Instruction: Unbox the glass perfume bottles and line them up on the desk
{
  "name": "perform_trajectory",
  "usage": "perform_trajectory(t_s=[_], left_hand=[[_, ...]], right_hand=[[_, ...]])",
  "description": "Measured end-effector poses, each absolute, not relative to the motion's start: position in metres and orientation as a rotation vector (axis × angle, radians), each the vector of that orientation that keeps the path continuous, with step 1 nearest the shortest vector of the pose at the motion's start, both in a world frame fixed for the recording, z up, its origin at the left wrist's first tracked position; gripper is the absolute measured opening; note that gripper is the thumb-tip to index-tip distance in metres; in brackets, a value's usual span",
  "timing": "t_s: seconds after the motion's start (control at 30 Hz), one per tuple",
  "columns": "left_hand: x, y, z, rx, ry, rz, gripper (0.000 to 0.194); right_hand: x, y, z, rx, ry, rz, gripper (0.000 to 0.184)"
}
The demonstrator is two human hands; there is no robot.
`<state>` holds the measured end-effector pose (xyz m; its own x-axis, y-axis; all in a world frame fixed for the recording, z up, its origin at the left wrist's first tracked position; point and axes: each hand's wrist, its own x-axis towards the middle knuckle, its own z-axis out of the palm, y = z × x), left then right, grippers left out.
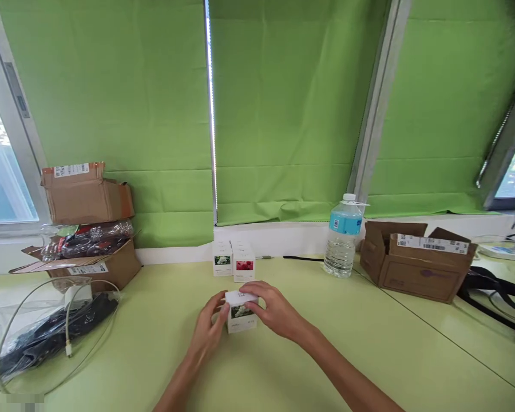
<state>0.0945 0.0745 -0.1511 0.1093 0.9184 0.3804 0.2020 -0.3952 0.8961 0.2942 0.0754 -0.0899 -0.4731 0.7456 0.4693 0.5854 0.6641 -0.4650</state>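
A small white box (242, 325) with a picture of white flowers stands on the table in front of me, between my hands. My left hand (211, 320) holds its left side, thumb at the front edge. From the right, my right hand (277, 309) grips it, fingers over the top and thumb against the front. Just behind it stand similar white boxes in rows. One front box (222, 269) shows white flowers, and the one beside it (244, 274) shows red flowers. The boxes farther back are partly hidden.
Left are stacked cardboard boxes (86, 200) with clear plastic between them, and a white cable (67, 332) by a dark bagged item (60, 329). A water bottle (341, 252) and an open cardboard box (420, 272) stand right, near black straps (493, 286). Green blinds (292, 114) hang behind.
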Motion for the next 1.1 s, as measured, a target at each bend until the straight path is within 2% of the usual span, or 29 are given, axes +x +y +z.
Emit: perform_trajectory(t_s=[0.23, 0.33, 0.4, 0.5, 0.63, 0.8, 1.1], left_hand=[[0.111, 0.06, -0.141, 1.752, 1.178, 1.212, 0.038], [0.114, 0.055, -0.137, 1.714, 1.079, 1.163, 0.038], [0.117, 0.054, -0.135, 1.627, 1.002, 1.098, 0.048], [0.121, 0.053, -0.134, 1.557, 0.979, 1.046, 0.071], [0.127, 0.053, -0.133, 1.649, 1.201, 1.075, 0.078], [0.138, 0.043, -0.131, 1.869, 1.424, 1.218, 0.073], [0.147, 0.039, -0.135, 2.352, 1.535, 1.337, 0.067]], right_hand=[[0.302, 0.072, -0.089, -1.333, -1.997, 0.489, 0.039], [0.303, 0.067, -0.087, -1.359, -1.93, 0.798, 0.044], [0.304, 0.066, -0.087, -1.296, -1.875, 0.985, 0.05], [0.304, 0.066, -0.088, -1.22, -1.823, 1.085, 0.055], [0.305, 0.067, -0.085, -1.196, -1.84, 1.203, 0.046], [0.306, 0.06, -0.074, -1.225, -1.969, 1.08, 0.028], [0.306, 0.044, -0.056, -1.451, -2.14, 0.561, 0.018]])
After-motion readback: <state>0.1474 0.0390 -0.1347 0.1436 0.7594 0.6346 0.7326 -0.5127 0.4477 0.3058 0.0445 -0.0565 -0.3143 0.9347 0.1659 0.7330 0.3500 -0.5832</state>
